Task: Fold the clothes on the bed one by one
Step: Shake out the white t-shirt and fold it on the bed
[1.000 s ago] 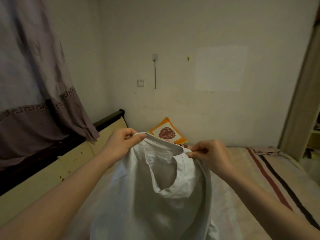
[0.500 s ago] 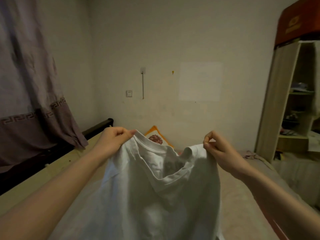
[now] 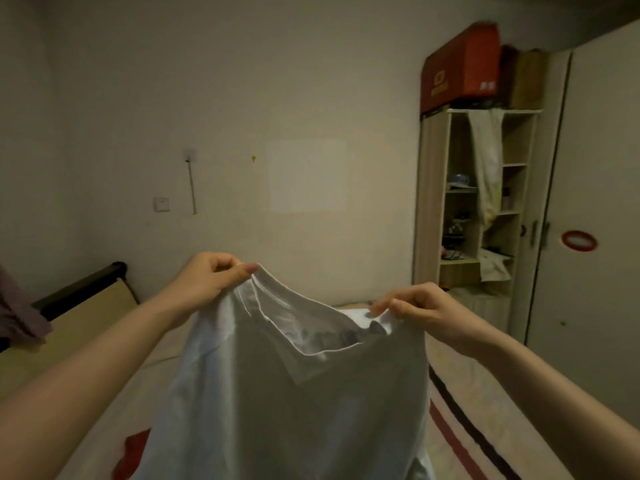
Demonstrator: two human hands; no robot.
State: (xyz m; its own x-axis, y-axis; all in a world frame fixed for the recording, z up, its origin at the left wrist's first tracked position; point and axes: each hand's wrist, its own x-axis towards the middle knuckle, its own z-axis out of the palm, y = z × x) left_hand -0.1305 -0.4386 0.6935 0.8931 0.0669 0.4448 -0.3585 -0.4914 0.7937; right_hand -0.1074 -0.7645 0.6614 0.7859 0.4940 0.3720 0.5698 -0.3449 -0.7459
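Left hand [image 3: 207, 278] – fingers curled, thumb tip pressed down on the top edge of the white cotton t-shirt [image 3: 294, 393], pinching it at one end of the neckline. Right hand [image 3: 419, 306] – fingers curled too, thumb and forefinger pinching the shirt's top edge at the other end, approx 3 o'clock from the left hand and a bit lower. Both forearms run in from the bottom corners of the view.

Between the two grips the ribbed collar sags in a loose curve w/ the neck opening facing the camera. Rest of the shirt hangs down from the hands and fills the view toward 6 o'clock, off the frame's lower edge. It's held up in the air above the bed w/ the beige sheet w/ dark red and black stripes [image 3: 485, 427]; whether the hem touches the sheet – cannot tell.

At 7 o'clock of the shirt, a small red cloth [image 3: 133, 452] lies on the bed, partly hidden by the shirt. At 9 o'clock, the bed's dark-edged headboard [image 3: 86, 289], w/ a bit of purple curtain [image 3: 17, 317] beyond it. At 2 o'clock, a light wooden open shelf unit [image 3: 450, 202] w/ a pale cloth [image 3: 486, 168] hanging in it and a red box [image 3: 460, 71] on top. Past 3 o'clock, pale wardrobe doors [image 3: 595, 202].
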